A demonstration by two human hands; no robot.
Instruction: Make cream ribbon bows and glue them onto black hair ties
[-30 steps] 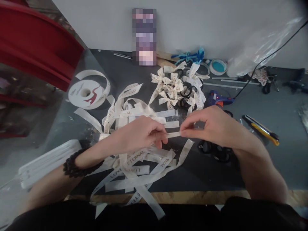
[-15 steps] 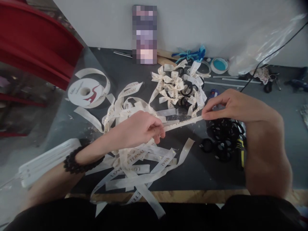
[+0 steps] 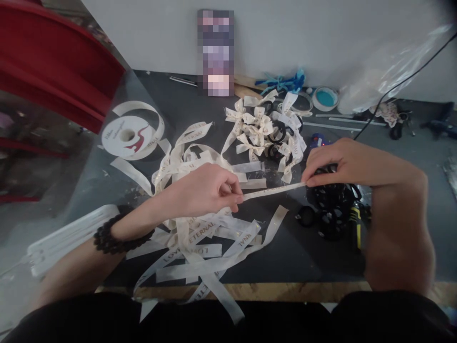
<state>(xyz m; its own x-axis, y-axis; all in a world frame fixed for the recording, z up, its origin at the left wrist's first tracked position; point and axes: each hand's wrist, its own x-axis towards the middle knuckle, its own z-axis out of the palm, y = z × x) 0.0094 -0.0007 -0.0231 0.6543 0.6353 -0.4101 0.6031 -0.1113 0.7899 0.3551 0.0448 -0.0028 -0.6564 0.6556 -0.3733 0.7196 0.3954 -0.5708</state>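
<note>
Between my two hands a narrow cream ribbon [image 3: 273, 191] with gold lettering is stretched nearly level. My left hand [image 3: 210, 188] pinches its left end, above a heap of loose printed ribbon strips [image 3: 210, 233]. Its other end is pinched between the thumb and fingers of my right hand [image 3: 342, 162]. Under and beside the right hand lie several black hair ties [image 3: 330, 205]. Just behind the ribbon sits a pile of tied ribbon bows [image 3: 259, 121], with black hair ties among them.
A white ribbon spool [image 3: 124, 136] lies at the left. A yellow-black cutter [image 3: 356, 226] is at the right. Blue tape [image 3: 325, 96] and a phone-like blurred panel [image 3: 216, 52] stand at the back. A white power strip [image 3: 73, 238] sits at the left edge near a red chair [image 3: 53, 57].
Both hands still hold the ribbon. My right hand has moved slightly down and right, and the ribbon now looks narrower and tauter, lower than before.
</note>
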